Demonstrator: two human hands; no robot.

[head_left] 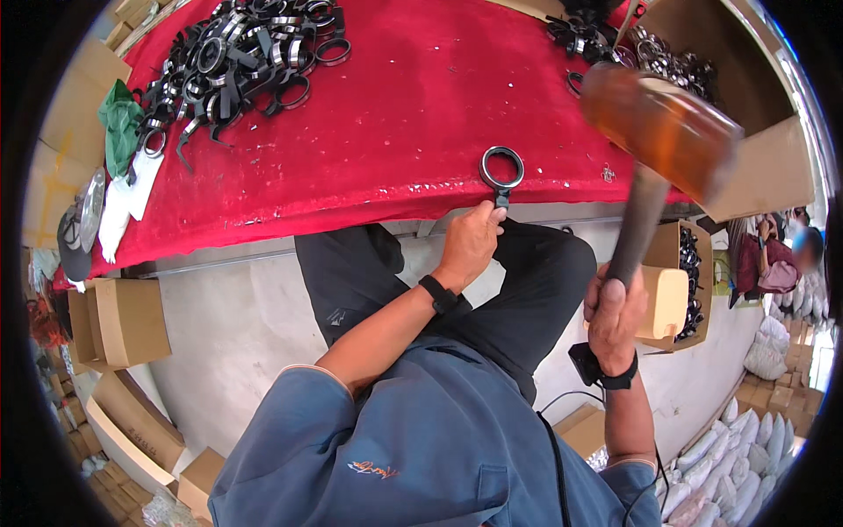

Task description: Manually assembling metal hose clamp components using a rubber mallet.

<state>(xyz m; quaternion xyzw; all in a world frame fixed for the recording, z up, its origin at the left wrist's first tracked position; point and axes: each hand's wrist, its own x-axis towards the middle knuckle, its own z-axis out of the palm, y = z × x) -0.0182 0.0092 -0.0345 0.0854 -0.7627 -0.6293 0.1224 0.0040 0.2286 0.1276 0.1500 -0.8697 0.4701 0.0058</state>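
Note:
My left hand (pixel 471 239) pinches the short stem of a black ring-shaped part (pixel 502 167) with a silvery inner rim. The ring lies at the front edge of the red-covered table (pixel 395 114). My right hand (pixel 616 309) is wrapped round the dark handle of a mallet (pixel 663 132). Its amber, see-through head is raised above the table's right side, apart from the ring and a little blurred.
Many similar ring parts (pixel 237 57) are heaped at the far left, beside a green cloth (pixel 119 127). More parts (pixel 672 61) lie at an open cardboard box (pixel 768 162) far right. A cream plastic container (pixel 663 301) stands right of my knee. Another person (pixel 777 255) is at the right rim.

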